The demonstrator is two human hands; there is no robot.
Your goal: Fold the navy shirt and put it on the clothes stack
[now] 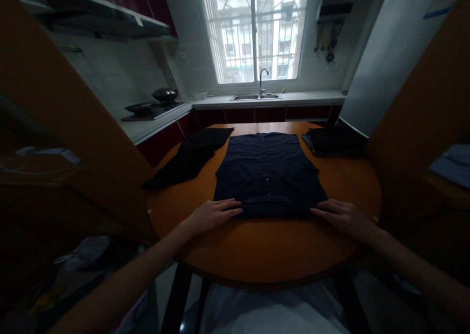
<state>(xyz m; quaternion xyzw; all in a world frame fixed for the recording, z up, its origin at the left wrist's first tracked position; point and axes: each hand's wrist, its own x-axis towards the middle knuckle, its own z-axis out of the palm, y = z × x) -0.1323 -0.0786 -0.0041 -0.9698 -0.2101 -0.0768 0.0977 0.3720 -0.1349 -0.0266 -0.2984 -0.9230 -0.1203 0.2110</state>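
Note:
A dark navy shirt lies spread flat on the round orange table, partly folded, with small buttons showing down its middle. My left hand rests flat at the shirt's near left corner, fingers stretched toward the cloth. At the near right corner my right hand lies flat too, fingers extended and touching the hem. Neither hand grips anything.
A black garment lies crumpled at the table's far left. A folded dark striped pile sits at the far right. Behind are a counter with sink, a stove with a wok and a white fridge. Wooden panels flank both sides.

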